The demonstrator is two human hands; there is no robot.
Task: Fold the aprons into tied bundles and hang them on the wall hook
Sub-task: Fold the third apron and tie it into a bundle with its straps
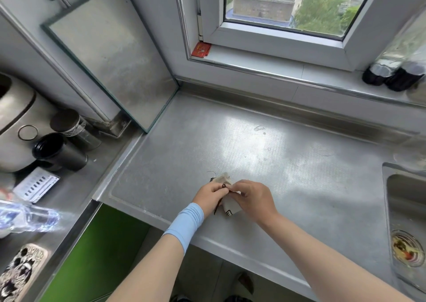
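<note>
Currently: apron bundle (224,179), small, beige/white w/ dark string (217,206), on steel worktop (276,152) nr front edge. L hand (209,195) & R hand (253,198) both on it; fingers (239,186) of each curled, pinching string at bundle top. Bare worktop runs back to window sill (253,64). Sink (385,186) rim at R, well apart. Raised lip (129,154) along L edge; glass panel (110,55) stands at back-L corner.

apron bundle (227,182): beige, dark strings | wristband (185,223): light blue | cabinet front (92,255): green
</note>
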